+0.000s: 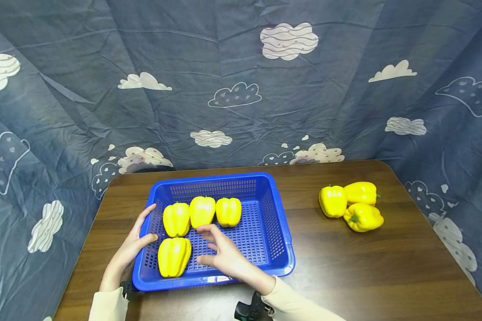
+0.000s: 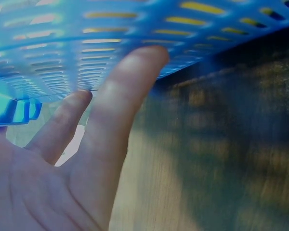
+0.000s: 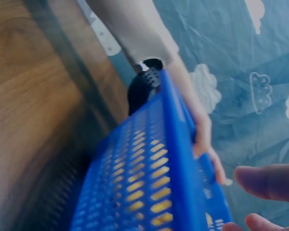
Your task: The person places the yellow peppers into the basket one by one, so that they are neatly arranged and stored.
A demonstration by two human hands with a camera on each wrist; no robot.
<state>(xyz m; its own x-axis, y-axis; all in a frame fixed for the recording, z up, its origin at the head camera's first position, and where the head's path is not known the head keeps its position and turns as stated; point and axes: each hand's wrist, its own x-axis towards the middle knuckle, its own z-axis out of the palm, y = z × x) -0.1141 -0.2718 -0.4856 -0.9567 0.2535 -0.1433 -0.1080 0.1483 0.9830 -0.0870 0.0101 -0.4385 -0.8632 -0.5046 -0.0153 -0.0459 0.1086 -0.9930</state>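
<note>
A blue plastic basket (image 1: 209, 177) with slotted walls stands on the table, with several yellow bell peppers (image 1: 202, 211) inside, toward its left half. My left hand (image 1: 130, 249) holds the basket's left rim, thumb over the inner side and fingers along the outside wall. In the left wrist view those fingers (image 2: 108, 110) lie against the slotted wall. Over the basket's middle hovers my right hand (image 1: 226, 256), fingers parted and nothing between them; the front-left pepper (image 1: 174, 257) lies just left of it. The right wrist view catches its fingertips (image 3: 267, 182) beside the basket.
Three more yellow bell peppers (image 1: 332, 201) sit grouped on the right part of the wooden table (image 1: 345, 267). A dark blue curtain (image 1: 241, 53) with cloud prints hangs behind the table and at both sides.
</note>
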